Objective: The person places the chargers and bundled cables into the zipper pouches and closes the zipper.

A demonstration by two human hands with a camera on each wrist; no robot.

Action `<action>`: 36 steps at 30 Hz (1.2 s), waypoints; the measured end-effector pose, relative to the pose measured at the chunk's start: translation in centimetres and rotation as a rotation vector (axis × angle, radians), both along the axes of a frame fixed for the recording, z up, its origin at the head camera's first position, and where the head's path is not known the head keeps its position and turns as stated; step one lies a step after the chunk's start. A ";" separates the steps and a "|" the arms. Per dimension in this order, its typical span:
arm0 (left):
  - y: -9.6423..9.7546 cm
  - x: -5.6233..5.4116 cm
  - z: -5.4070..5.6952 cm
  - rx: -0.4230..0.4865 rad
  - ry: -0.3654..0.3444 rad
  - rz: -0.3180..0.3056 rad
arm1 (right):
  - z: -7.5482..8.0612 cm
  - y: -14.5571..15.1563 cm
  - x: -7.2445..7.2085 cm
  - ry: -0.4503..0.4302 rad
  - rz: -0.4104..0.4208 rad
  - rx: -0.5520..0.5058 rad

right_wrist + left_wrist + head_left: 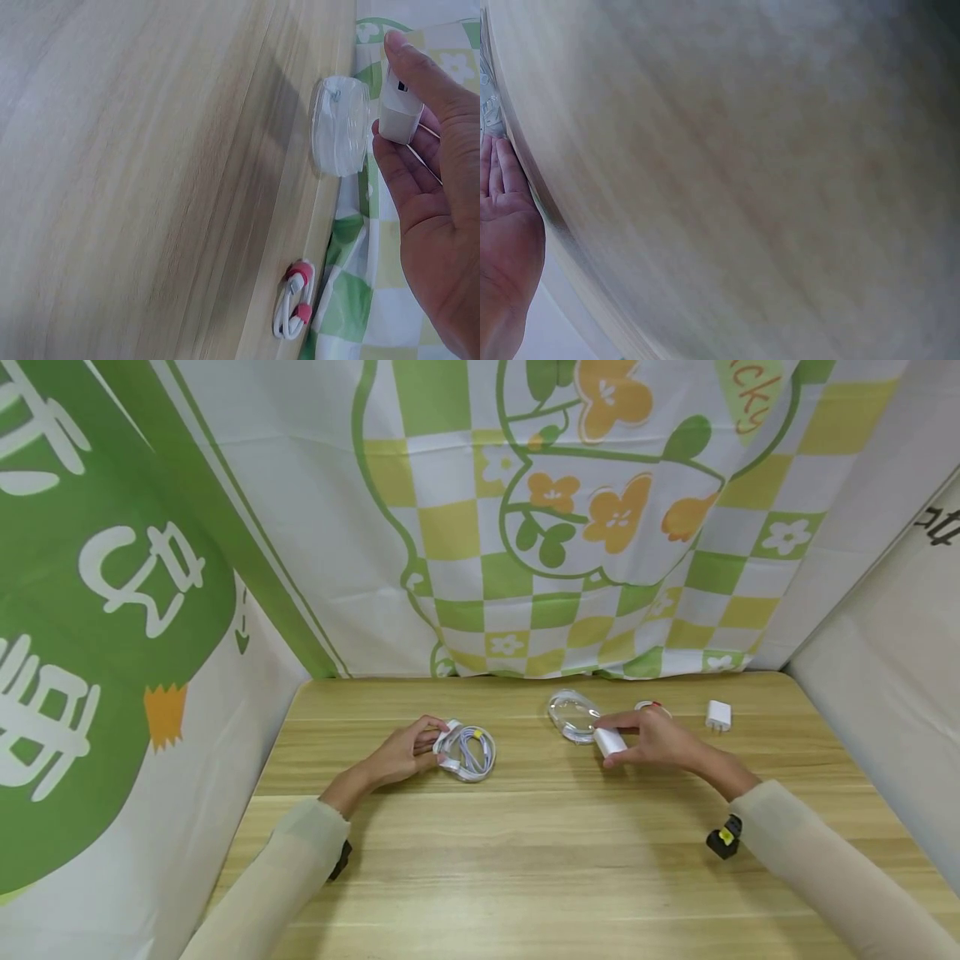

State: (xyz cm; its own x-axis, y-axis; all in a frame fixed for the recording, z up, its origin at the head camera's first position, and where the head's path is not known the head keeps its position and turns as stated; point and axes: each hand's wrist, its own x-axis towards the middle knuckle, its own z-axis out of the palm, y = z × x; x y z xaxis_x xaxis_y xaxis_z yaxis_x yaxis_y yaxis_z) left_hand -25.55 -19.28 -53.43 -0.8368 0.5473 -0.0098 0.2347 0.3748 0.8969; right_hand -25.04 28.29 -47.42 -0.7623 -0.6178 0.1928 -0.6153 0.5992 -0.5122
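White charger (611, 743) is being clamped by the right hand's (660, 739) fingers over the worktop (480, 860), near the clear coil (339, 131).
Fingers of the left hand (401, 753) are pinching the white coil's (467, 768) left edge; light, steady holding is probably serving best.

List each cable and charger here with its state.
Yellow-marked cable: coiled, held by the left hand
Middle cable: coiled, on the table
Red-banded cable: coiled, bound, on the table
Raised charger: unplugged, held by the right hand
Far-right charger: unplugged, on the table
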 end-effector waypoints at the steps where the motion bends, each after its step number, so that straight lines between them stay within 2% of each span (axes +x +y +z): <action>1: 0.0 0.0 0.0 0.000 0.001 0.001 | 0.0 -0.1 0.1 -0.002 0.000 -0.001; 8: 0.0 -0.1 -0.1 -0.002 0.011 -0.005 | -0.1 -1.0 0.0 -0.034 0.009 -0.024; 17: 0.0 -0.1 0.0 -0.001 0.025 -0.013 | -0.1 -1.7 -0.1 0.054 -0.006 0.025; 27: -0.1 -0.1 -0.1 0.003 0.023 -0.011 | 0.5 -2.6 -0.2 0.028 -0.024 0.061; 36: 0.0 -0.1 0.0 -0.002 0.016 -0.010 | 1.1 -3.4 -0.1 -0.040 -0.029 0.051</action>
State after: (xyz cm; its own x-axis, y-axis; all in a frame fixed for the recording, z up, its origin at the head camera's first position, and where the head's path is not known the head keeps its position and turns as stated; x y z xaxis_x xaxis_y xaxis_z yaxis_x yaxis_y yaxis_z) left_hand -25.67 -19.24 -53.43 -0.8313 0.5558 0.0023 0.2529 0.3745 0.8921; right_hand -25.19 24.86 -46.32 -0.7868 -0.6033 0.1303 -0.5765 0.6429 -0.5043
